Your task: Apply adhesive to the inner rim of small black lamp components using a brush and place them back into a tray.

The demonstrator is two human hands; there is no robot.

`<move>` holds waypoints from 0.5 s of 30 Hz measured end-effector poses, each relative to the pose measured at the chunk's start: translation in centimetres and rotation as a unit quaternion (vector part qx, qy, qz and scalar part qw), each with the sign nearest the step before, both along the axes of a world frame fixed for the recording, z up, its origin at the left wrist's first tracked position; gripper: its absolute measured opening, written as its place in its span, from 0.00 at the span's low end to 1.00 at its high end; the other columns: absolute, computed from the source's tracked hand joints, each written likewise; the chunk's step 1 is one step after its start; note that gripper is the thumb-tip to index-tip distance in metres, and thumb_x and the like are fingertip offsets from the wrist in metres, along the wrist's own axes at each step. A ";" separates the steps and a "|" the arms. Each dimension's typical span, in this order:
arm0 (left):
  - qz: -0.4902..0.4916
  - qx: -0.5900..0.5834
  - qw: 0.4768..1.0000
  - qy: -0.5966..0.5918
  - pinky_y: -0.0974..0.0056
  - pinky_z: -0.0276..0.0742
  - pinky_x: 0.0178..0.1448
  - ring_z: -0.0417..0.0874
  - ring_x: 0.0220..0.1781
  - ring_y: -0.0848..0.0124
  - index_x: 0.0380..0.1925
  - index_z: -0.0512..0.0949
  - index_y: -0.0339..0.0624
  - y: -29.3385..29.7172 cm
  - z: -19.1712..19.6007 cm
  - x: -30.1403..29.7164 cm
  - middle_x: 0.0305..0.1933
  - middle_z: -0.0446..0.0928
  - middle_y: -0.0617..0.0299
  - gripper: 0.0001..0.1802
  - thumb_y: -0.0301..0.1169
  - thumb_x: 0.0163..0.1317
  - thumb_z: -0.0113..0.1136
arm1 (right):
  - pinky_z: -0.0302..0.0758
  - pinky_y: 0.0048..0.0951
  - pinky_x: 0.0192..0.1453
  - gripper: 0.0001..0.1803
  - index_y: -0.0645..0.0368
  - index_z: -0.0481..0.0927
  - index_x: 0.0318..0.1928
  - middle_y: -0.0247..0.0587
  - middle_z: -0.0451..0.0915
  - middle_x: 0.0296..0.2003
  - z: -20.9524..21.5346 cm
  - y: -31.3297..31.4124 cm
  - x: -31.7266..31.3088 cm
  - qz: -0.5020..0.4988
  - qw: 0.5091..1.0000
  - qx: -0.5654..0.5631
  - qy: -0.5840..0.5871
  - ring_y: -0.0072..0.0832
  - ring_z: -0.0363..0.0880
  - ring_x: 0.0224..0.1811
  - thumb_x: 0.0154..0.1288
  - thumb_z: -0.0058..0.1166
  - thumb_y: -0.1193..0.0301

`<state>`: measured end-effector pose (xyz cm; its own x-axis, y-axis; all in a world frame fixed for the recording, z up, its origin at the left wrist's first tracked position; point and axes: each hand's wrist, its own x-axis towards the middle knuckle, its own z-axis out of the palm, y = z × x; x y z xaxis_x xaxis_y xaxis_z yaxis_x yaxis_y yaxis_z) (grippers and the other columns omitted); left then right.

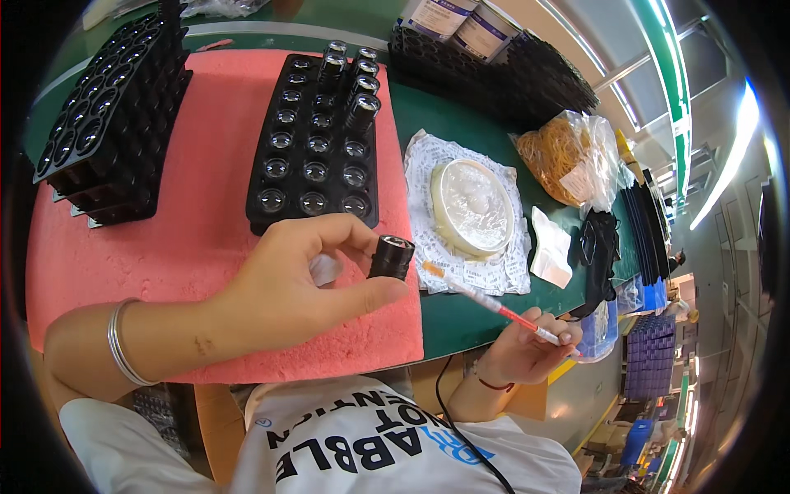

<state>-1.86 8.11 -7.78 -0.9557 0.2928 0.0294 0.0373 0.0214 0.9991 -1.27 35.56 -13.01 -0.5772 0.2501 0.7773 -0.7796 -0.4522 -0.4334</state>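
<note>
My left hand [317, 276] grips a short black cylinder with a glassy top [392, 257], looking like a lens barrel, between thumb and fingers, tilted above the pink foam mat's right edge. A thin brush with a red handle [510, 315] is pinched in my right hand [531, 350]. Its yellowish tip points at the barrel and sits just right of it, apparently apart. Beyond my left hand lies a black tray [295, 185] with rows of round sockets holding clear-topped pieces; several taller black barrels [363, 113] stand at its far right. Right of it is a film-covered round dish [439, 202].
Stacked black trays [123, 169] stand at the left on the pink foam mat [210, 148]. Printed paper [420, 165] lies under the dish. Farther right are a white tissue [550, 245], a bag of rubber bands [564, 156] and a black cloth-like item [599, 251]. Cans [485, 31] stand behind.
</note>
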 end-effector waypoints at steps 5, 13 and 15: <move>0.001 -0.022 1.000 0.000 0.78 0.63 0.27 0.66 0.24 0.86 0.29 0.74 0.35 -0.1 0.3 0.1 0.26 0.74 0.66 0.15 0.33 0.45 0.65 | 0.57 0.20 0.24 0.07 0.56 0.66 0.33 0.32 0.75 0.31 0.2 -0.5 0.0 -0.011 0.999 0.047 0.000 0.20 0.64 0.19 0.63 0.41 0.66; -0.011 0.004 1.000 -0.004 0.79 0.58 0.21 0.63 0.20 0.88 0.29 0.74 0.37 0.1 0.1 0.0 0.27 0.74 0.68 0.13 0.32 0.46 0.64 | 0.58 0.20 0.29 0.07 0.57 0.67 0.34 0.31 0.72 0.32 -0.2 0.1 0.0 -0.053 0.995 -0.086 -0.016 0.20 0.65 0.26 0.64 0.39 0.68; -0.006 0.003 1.000 -0.014 0.80 0.53 0.18 0.60 0.18 0.90 0.29 0.74 0.37 0.1 -0.1 0.2 0.28 0.73 0.70 0.12 0.31 0.46 0.63 | 0.57 0.22 0.30 0.11 0.58 0.68 0.35 0.34 0.69 0.30 0.1 -0.2 -0.7 -0.164 0.983 -0.075 -0.029 0.21 0.64 0.28 0.65 0.36 0.65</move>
<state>-1.70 8.16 -7.85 -0.9526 0.3043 0.0037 0.0086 0.0146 0.9999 -1.96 35.38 -12.94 -0.4896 0.5392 0.6853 -0.8696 -0.2435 -0.4296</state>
